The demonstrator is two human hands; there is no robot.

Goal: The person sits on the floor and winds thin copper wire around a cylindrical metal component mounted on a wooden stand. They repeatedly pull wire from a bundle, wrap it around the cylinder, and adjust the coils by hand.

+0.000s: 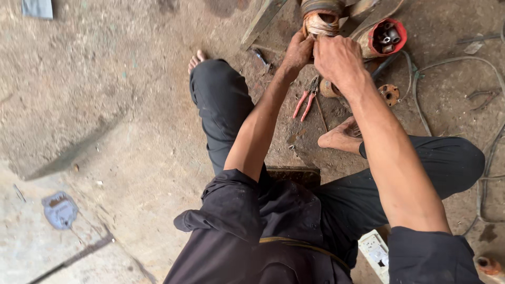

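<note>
I sit on a dirt floor with legs apart. Both hands reach forward to a cylindrical motor stator with copper wire windings (322, 21) standing on the ground at the top of the view. My left hand (297, 52) grips the copper coil at its lower left edge. My right hand (336, 59) presses against the coil's lower right edge, fingers curled onto the wires. The fingertips are partly hidden against the windings.
Red-handled pliers (306, 101) lie on the ground below my hands. A red-rimmed container of metal tubes (388, 36) stands to the right. A rusty flange (389, 94), grey cables (463, 66), a wooden plank (263, 21) and a white box (374, 251) lie around.
</note>
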